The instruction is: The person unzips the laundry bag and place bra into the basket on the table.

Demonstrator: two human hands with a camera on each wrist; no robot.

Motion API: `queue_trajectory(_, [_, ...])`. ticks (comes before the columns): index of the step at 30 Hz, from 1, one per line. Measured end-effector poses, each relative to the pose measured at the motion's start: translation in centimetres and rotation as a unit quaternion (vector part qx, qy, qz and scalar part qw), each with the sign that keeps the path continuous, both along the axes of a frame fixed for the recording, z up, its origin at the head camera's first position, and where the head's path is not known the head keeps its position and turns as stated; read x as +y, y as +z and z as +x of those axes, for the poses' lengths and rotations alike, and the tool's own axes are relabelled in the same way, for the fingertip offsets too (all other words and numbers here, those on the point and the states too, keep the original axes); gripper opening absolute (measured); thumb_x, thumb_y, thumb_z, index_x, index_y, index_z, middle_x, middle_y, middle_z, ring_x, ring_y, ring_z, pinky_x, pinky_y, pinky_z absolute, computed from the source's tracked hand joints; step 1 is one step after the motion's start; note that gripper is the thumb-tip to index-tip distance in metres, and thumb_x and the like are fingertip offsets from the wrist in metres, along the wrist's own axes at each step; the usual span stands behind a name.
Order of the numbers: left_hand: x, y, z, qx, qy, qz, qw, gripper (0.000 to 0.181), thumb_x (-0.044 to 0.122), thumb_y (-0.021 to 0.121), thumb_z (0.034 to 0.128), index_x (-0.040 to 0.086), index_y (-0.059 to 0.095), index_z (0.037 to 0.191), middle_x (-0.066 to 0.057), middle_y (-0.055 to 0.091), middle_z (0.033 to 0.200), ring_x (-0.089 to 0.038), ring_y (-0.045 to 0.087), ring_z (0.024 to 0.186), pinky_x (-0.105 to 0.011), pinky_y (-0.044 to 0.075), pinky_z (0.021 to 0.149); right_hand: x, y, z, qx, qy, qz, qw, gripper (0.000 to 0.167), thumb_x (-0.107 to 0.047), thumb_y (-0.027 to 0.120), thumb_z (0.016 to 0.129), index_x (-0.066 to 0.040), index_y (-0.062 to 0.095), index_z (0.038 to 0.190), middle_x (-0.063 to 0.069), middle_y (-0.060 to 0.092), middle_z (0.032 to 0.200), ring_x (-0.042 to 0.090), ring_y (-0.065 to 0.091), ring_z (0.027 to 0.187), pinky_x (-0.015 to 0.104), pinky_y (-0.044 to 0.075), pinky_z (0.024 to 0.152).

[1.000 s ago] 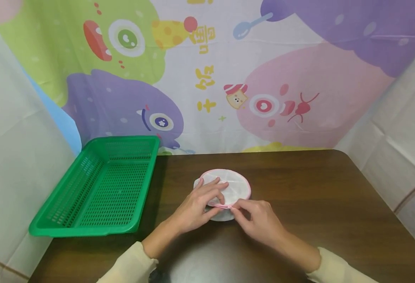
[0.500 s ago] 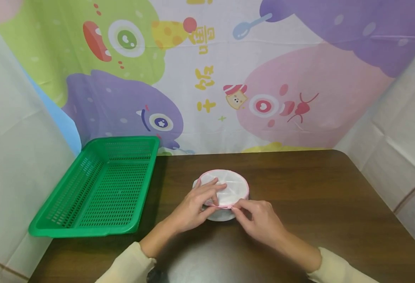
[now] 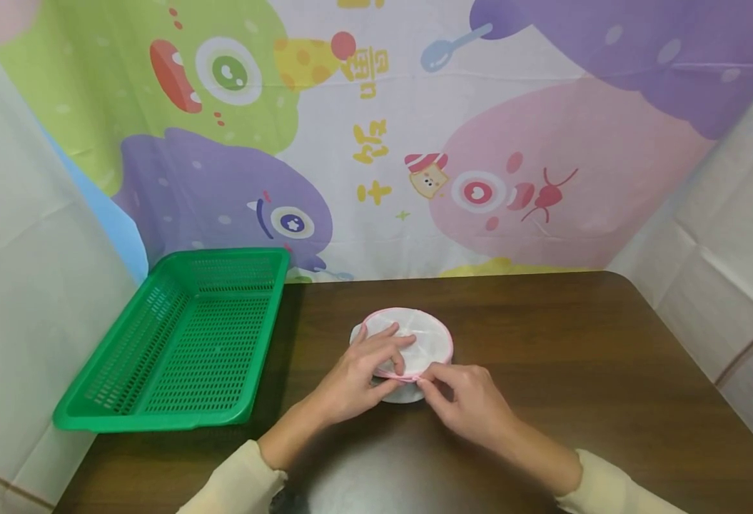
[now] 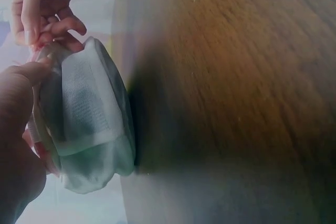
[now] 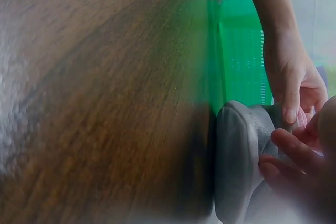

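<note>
A round white mesh laundry bag (image 3: 432, 341) with pink trim stands on the table in the head view. Along its near edge runs a pink zipper (image 3: 403, 378). My left hand (image 3: 358, 368) pinches the zipper edge between thumb and index finger, its other fingers spread over the bag's top. Close on the right, my right hand (image 3: 474, 398) pinches the zipper's end with thumb and index finger; the pull itself is hidden. The left wrist view shows the bag's mesh side (image 4: 86, 103) bulging below the hands. In the right wrist view its grey-looking side (image 5: 234, 156) rests on the table.
A green slotted plastic basket (image 3: 215, 350) stands at the table's left side, with nothing seen inside. A cartoon-printed cloth (image 3: 376, 235) hangs behind the brown wooden table (image 3: 562, 343). Pale covered walls (image 3: 723, 235) close in both sides.
The left hand and the bag's top shift slightly left, then back right. Both hands keep their pinch at the zipper, and the right hand barely moves.
</note>
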State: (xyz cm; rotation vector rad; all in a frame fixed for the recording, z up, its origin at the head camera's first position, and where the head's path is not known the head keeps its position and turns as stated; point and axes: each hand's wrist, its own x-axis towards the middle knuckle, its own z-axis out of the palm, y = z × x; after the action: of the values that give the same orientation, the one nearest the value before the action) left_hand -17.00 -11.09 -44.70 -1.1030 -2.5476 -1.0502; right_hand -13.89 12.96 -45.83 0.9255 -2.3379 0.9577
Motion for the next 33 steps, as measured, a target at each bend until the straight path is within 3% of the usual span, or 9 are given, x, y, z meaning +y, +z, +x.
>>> queue_trajectory(25, [-0.69, 0.00, -0.05, -0.028, -0.002, -0.003, 0.9996, 0.022, 0.005, 0.085, 0.0971, 0.016, 0.066, 0.098, -0.009, 0.070, 0.160, -0.041, 0.050, 0.165, -0.090, 0.021, 0.129, 0.05, -0.27, 0.00, 0.004, 0.007, -0.007, 0.9999, 0.014, -0.001, 0.082, 0.094, -0.014, 0.079, 0.090, -0.010, 0.074, 0.071, -0.014, 0.037, 0.063, 0.007, 0.035, 0.055])
queue_trajectory(33, [-0.22, 0.07, 0.01, -0.010, 0.008, -0.006, 0.9999, 0.025, 0.007, 0.089, 0.0953, 0.016, 0.065, 0.094, -0.009, 0.073, 0.157, -0.040, 0.054, 0.162, -0.088, 0.024, 0.130, -0.15, -0.16, 0.07, -0.001, 0.014, -0.009, 0.9999, 0.016, -0.001, 0.081, 0.095, -0.015, 0.077, 0.088, -0.011, 0.069, 0.068, -0.012, 0.040, 0.062, 0.007, 0.036, 0.056])
